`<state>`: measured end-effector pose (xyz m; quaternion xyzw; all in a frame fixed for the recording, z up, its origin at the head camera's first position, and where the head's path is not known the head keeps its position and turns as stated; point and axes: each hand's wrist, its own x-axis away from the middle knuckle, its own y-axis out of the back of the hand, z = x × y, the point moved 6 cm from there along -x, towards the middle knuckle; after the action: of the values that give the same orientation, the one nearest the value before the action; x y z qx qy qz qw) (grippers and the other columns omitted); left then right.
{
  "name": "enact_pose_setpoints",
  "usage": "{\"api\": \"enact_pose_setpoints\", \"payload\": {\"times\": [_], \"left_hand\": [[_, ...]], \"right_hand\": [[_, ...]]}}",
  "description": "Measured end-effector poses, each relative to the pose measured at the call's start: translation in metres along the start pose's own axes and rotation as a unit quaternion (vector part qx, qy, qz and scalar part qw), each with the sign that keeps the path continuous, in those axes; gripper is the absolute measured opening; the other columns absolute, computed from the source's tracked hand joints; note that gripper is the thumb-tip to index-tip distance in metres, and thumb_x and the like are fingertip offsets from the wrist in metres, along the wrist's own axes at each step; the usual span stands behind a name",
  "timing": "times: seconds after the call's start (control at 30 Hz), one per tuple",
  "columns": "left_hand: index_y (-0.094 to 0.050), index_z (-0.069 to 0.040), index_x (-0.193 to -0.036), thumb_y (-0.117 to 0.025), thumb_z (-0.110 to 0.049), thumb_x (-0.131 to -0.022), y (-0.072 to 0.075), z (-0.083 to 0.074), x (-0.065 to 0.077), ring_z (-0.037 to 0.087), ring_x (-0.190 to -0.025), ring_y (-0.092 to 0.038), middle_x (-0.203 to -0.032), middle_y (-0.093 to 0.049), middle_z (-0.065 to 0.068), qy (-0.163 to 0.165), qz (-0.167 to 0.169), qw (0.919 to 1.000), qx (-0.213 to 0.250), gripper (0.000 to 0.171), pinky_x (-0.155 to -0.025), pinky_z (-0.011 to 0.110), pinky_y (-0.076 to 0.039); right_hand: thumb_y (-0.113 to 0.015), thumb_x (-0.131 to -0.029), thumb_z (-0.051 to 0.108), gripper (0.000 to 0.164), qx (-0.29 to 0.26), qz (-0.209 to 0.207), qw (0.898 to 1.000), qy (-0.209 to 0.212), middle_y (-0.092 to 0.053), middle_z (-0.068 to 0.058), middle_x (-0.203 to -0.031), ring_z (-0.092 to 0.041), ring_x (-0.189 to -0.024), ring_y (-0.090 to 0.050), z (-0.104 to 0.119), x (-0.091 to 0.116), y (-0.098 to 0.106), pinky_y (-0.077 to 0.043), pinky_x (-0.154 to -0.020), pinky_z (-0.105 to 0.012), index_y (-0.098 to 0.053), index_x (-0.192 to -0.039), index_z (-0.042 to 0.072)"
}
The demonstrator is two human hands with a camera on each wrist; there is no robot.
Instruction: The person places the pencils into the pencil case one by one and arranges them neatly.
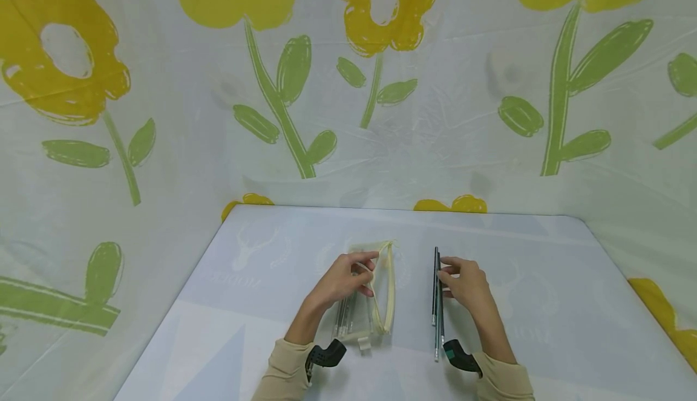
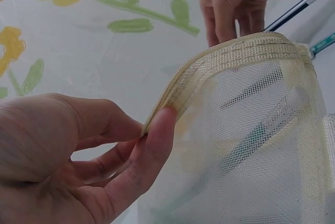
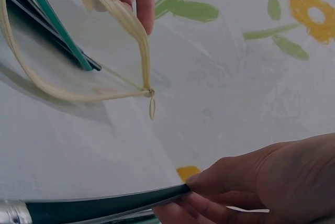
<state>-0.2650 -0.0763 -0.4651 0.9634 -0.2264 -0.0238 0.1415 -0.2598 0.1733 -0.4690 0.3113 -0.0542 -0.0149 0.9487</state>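
Observation:
My left hand pinches the zip edge of a cream mesh zip pouch between thumb and fingers, and the pouch's mouth gapes. Through the mesh, several pencils show inside it, one of them green. To the right of the pouch, my right hand pinches dark pencils with thumb and fingertips. In the right wrist view, one dark green pencil with a silver ferrule runs left from the fingertips, and more lie below it, partly hidden. The held pencils are apart from the pouch.
Both hands work over a pale table with faint printed patterns. Flower-printed sheeting hangs behind and along the sides of the table. A small white tag sticks out from the pouch's near end.

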Motion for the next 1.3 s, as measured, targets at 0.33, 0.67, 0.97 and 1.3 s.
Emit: {"api": "enact_pose_setpoints", "payload": {"times": [0.33,0.67,0.97,1.3], "left_hand": [[-0.049,-0.005,-0.144,-0.051,0.0,-0.095,0.0,0.002,0.0,0.022,-0.069,-0.071,-0.118,-0.055,0.022,0.001,-0.001,1.0,-0.004,0.049,-0.071,0.047,-0.065],[-0.048,-0.004,-0.144,-0.051,-0.001,-0.095,-0.001,0.001,0.0,0.021,-0.072,-0.07,-0.118,-0.055,0.022,-0.002,0.0,1.0,-0.005,0.049,-0.07,0.045,-0.066],[-0.048,-0.002,-0.144,-0.051,-0.002,-0.096,-0.003,-0.001,0.0,0.023,-0.076,-0.07,-0.119,-0.054,0.026,-0.005,0.0,1.0,-0.006,0.048,-0.068,0.04,-0.066],[-0.047,0.0,-0.144,-0.051,-0.001,-0.096,-0.01,-0.004,-0.001,0.031,-0.085,-0.069,-0.12,-0.053,0.028,-0.001,0.017,0.9997,0.015,0.049,-0.07,0.039,-0.066]], "right_hand": [[-0.056,-0.096,0.004,0.044,-0.036,0.031,0.999,-0.004,-0.06,-0.027,-0.117,-0.023,-0.083,-0.068,0.002,0.0,-0.009,-0.065,-0.064,-0.03,-0.05,-0.139,-0.003],[-0.059,-0.096,0.008,0.047,-0.07,0.028,0.997,0.001,-0.06,-0.026,-0.119,-0.021,-0.084,-0.068,0.011,0.0,-0.024,-0.065,-0.065,-0.028,-0.05,-0.141,0.001],[-0.062,-0.094,0.008,0.044,-0.106,0.025,0.993,0.034,-0.065,-0.026,-0.116,-0.022,-0.083,-0.072,0.022,-0.001,-0.039,-0.065,-0.062,-0.027,-0.055,-0.137,0.0],[-0.065,-0.093,0.007,0.043,-0.135,0.045,0.989,0.042,-0.069,-0.026,-0.113,-0.025,-0.083,-0.073,0.027,-0.002,-0.054,-0.065,-0.063,-0.03,-0.058,-0.134,-0.001]]}}
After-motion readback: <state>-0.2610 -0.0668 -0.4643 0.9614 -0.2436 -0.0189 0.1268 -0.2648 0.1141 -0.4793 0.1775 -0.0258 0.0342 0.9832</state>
